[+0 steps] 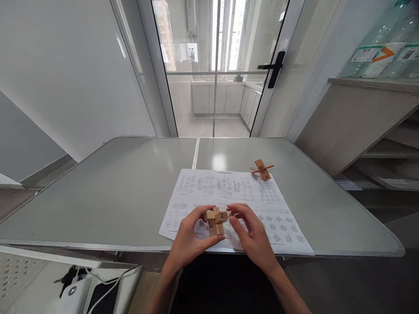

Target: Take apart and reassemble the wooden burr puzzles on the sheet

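Note:
A small wooden interlocking puzzle [216, 216], built from crossing notched sticks, is gripped in my left hand [192, 235]. The thumb is below it and the fingers are at its top and left side. One stick end carries a black "2", and another lower end shows a dark mark. My right hand [250, 234] is just right of the puzzle, its fingers bent and thumb apart, with nothing visible between them. Whether its fingertips touch the puzzle I cannot tell. Beneath both hands lies a printed sheet [281, 213] covered in small diagrams.
Another wooden puzzle [262, 169], crossed pieces marked with a number, rests at the sheet's upper right corner. The grey table [98, 196] reaches to a glass door [214, 104]. At lower left are a white device [73, 296] and cables; bottles [382, 52] stand on a shelf at right.

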Available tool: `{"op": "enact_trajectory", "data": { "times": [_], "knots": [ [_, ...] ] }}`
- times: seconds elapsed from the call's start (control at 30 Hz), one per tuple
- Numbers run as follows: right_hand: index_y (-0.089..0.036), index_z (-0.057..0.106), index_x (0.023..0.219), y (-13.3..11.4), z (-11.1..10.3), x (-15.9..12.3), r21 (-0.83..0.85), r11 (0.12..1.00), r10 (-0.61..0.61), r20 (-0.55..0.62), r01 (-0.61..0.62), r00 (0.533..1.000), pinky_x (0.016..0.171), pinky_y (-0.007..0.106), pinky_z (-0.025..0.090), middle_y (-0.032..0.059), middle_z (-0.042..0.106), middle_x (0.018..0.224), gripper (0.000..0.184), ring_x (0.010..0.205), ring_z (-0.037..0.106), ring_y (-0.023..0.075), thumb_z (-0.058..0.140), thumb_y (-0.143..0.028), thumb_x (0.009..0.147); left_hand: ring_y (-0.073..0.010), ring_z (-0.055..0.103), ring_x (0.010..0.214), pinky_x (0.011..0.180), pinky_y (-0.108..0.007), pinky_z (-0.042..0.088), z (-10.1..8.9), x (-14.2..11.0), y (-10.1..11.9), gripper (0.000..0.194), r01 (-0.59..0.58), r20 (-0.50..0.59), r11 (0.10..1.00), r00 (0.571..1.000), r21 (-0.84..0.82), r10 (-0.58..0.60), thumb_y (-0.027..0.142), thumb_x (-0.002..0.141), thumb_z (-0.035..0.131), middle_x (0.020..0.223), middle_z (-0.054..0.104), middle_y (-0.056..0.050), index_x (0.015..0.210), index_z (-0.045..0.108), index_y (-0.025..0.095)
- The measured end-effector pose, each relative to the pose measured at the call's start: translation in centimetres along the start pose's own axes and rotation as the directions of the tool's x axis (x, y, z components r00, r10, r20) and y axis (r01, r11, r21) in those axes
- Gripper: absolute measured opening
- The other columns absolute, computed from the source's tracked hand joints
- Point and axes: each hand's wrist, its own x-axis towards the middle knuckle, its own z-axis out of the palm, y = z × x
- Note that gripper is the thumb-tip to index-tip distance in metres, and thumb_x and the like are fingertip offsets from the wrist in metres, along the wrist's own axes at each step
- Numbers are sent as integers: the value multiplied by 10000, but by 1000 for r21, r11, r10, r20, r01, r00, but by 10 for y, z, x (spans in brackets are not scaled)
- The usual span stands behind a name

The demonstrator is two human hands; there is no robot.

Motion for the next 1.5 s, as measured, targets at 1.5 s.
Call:
{"op": "enact_trajectory", "data": {
  "times": [1.5],
  "knots": [
    [-220,566,870,-3,-1,8,-6,992,120,281,-124,952,694,295,418,-9,530,788,446,721,466,167,377,-543,1113,-290,632,1302,1183,-488,456,0,-7,-8,794,-69,-22,997,997,-46,68,250,745,905,1393,692,-59,1456,557,326]
  ]
}}
